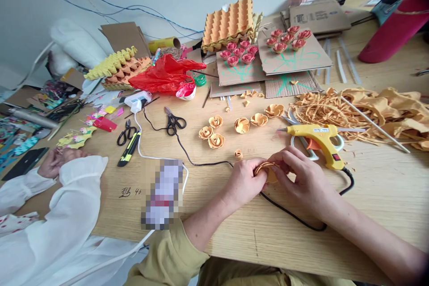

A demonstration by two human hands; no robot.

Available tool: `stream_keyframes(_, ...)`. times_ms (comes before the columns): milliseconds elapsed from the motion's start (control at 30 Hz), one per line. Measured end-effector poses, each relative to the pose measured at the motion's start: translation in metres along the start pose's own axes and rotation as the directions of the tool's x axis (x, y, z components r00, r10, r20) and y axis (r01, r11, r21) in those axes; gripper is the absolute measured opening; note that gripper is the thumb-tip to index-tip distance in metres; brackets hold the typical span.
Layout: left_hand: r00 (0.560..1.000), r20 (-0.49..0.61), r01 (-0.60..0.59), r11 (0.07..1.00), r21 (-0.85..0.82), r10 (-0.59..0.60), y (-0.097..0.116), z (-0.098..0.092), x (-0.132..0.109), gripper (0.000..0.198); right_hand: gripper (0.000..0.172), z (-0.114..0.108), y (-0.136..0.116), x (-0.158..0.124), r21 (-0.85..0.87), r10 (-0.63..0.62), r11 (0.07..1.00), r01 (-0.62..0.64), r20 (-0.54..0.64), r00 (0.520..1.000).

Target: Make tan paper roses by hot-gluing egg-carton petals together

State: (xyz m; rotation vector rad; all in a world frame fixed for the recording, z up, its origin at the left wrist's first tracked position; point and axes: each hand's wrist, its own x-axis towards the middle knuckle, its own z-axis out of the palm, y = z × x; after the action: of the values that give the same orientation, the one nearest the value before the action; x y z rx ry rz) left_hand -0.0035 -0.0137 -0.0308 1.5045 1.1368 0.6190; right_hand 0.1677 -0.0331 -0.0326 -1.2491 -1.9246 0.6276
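Pinching small tan cardboard rose (265,168) over wooden counter (385,187).
Closed grip on it from left hand (246,182) and right hand (303,178), fingertips curled inward.

Paper rose (266,170) sits between your left hand (244,182) and right hand (303,178), near the counter (234,228) front edge. Glue gun (318,137) just behind right hand; loose roses (214,134) behind left; scissors (174,123) left of those. Strip pile (351,111) far right. Cardboard sheets (288,60) further back, egg tray (229,22) behind them. Another person's sleeve (73,201) far left.
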Motion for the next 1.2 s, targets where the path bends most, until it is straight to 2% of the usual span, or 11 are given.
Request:
stream_keyframes(133,0.998,-0.033,0.057,0.997,-0.046,-0.058,0.001,0.001,-0.001,0.033,0.008,-0.001,-0.001,0.001,-0.01,0.033,0.999,-0.033,-0.013,0.999)
stream_keyframes(333,0.999,0.002,0.039,0.999,0.01,-0.039,0.001,0.0,-0.001,0.03,0.013,-0.002,-0.005,0.001,0.026,0.013,1.0,-0.015,0.054,0.998)
stream_keyframes(433,0.998,-0.049,0.039,0.999,-0.002,-0.039,0.002,0.0,0.0,0.026,0.012,-0.002,-0.005,0.0,0.008,0.025,1.0,-0.025,0.028,0.999)
stream_keyframes(533,0.993,-0.102,-0.05,0.99,0.135,0.065,0.003,0.0,0.0,0.02,0.01,-0.002,-0.006,0.0,-0.01,0.026,1.0,-0.026,0.019,0.999)
stream_keyframes(600,0.984,-0.096,-0.123,0.959,0.254,0.151,0.004,-0.001,0.001,0.019,0.011,-0.002,-0.007,0.0,-0.002,0.024,1.0,-0.024,0.031,0.999)
stream_keyframes(733,0.953,-0.102,-0.24,0.92,0.31,0.284,0.002,-0.003,0.0,0.017,0.01,-0.005,-0.002,0.003,-0.034,0.052,0.998,-0.052,-0.008,0.999)
stream_keyframes(833,0.918,-0.114,-0.318,0.877,0.359,0.379,0.0,-0.005,0.0,0.039,0.008,-0.007,0.004,0.005,-0.078,0.072,0.994,-0.075,-0.039,0.997)
stream_keyframes(933,0.911,-0.052,-0.354,0.84,0.412,0.409,-0.003,-0.005,0.0,0.054,0.009,-0.008,0.008,0.006,-0.114,0.084,0.99,-0.089,-0.052,0.995)
stream_keyframes(1033,0.905,-0.004,-0.376,0.805,0.459,0.425,-0.006,-0.005,0.0,0.048,0.01,-0.007,0.009,0.006,-0.125,0.097,0.987,-0.1,-0.033,0.995)
stream_keyframes(1200,0.895,-0.022,-0.357,0.744,0.565,0.446,-0.008,-0.005,0.0,0.046,0.012,-0.01,0.011,0.007,-0.092,0.113,0.989,-0.113,-0.013,0.994)
